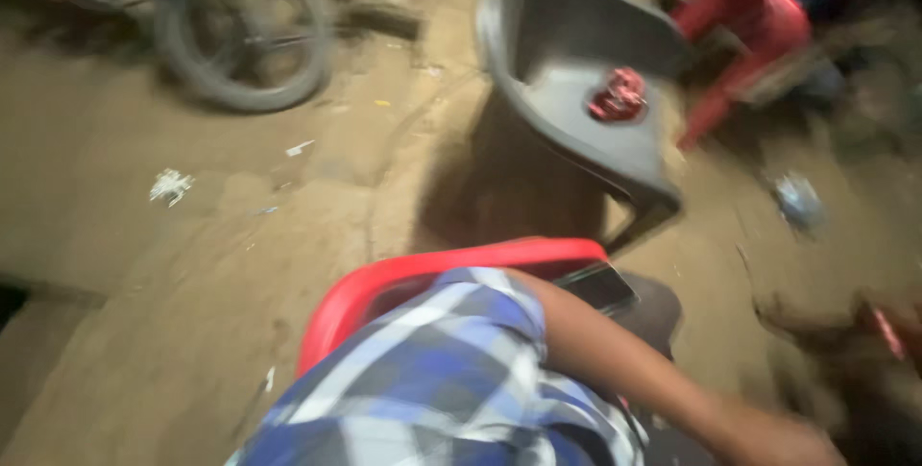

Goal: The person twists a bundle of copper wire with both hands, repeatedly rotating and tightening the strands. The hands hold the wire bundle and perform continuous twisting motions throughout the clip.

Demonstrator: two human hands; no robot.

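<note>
Sprawling dirt ground (192,264); grey chair (576,91); bicycle wheel (245,34).

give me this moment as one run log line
hands: out of view | arm in plaid sleeve over red chair | dark phone beside arm | grey chair holds red object
</note>
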